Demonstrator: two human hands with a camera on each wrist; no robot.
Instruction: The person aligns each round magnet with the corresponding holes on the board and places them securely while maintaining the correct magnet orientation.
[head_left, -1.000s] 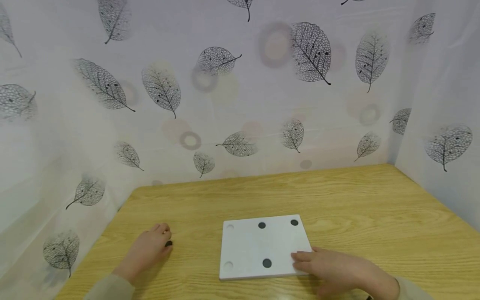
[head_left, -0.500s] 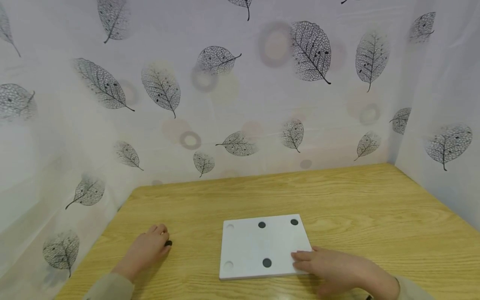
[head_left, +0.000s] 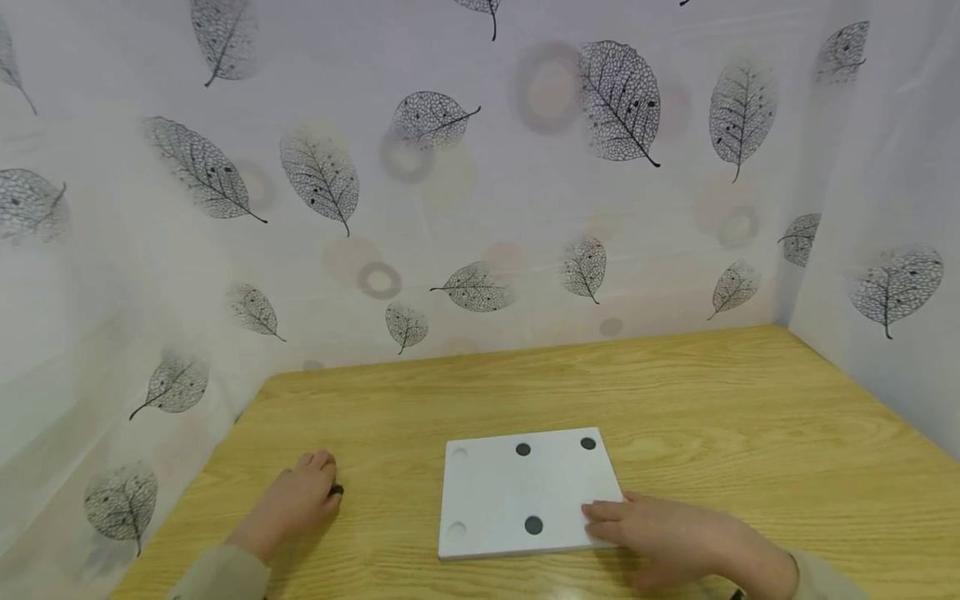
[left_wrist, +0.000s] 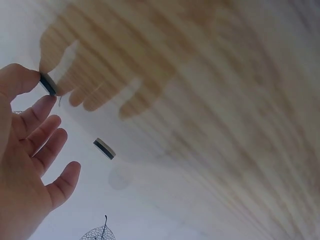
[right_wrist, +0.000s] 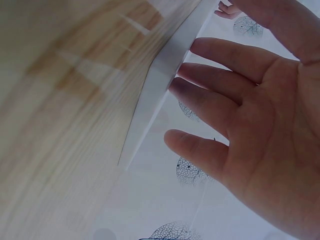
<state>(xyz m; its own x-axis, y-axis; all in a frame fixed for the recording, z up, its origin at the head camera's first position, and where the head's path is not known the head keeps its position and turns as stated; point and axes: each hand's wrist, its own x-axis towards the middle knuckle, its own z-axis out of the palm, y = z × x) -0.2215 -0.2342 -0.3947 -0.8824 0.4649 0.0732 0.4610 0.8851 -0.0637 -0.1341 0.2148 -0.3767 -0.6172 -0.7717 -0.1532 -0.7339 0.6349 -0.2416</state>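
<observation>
On the left of the table, my left hand (head_left: 296, 496) pinches a small dark disc (left_wrist: 48, 84) between thumb and forefinger, the other fingers loosely bent. A second dark disc (left_wrist: 104, 149) lies close by in the left wrist view; the hand hides it in the head view. A white rectangular board (head_left: 495, 492) lies mid-table. It shows dark round spots (head_left: 533, 525) and two pale round hollows (head_left: 456, 532) along its left side. My right hand (head_left: 667, 537) lies with extended fingers on the board's near right corner, covering that part.
The wood-grain table (head_left: 420, 408) is glossy and reflects the hands. A pale curtain (head_left: 480, 200) with a leaf print hangs along its back and both sides.
My left hand stays in nearly the same spot, its fingers and the disc shifting very slightly. The right hand and the board stay still.
</observation>
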